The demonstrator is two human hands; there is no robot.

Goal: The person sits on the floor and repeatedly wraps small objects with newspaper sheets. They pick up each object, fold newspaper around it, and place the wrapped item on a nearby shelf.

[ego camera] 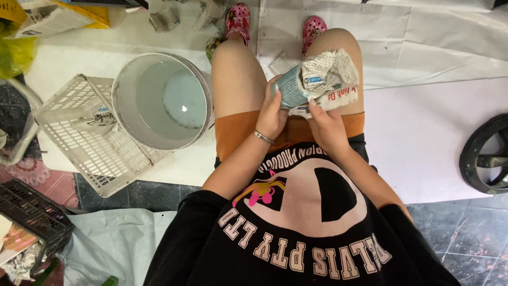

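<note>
1. Newspaper bundle (320,79) lay over the lap, above the right knee, kept off the floor.
2. Left hand (272,114) cupped its side; right hand (325,124) pinched its lower edge, steadying it.
3. Bucket (161,100) and basket (87,135) stood beside the left leg, near at hand.

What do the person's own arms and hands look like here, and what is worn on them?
Both forearms are bare below short black sleeves of a black printed shirt. The left hand has a thin silver bracelet at the wrist. The right hand shows no jewellery or glove. No watch is visible on either arm.
</note>
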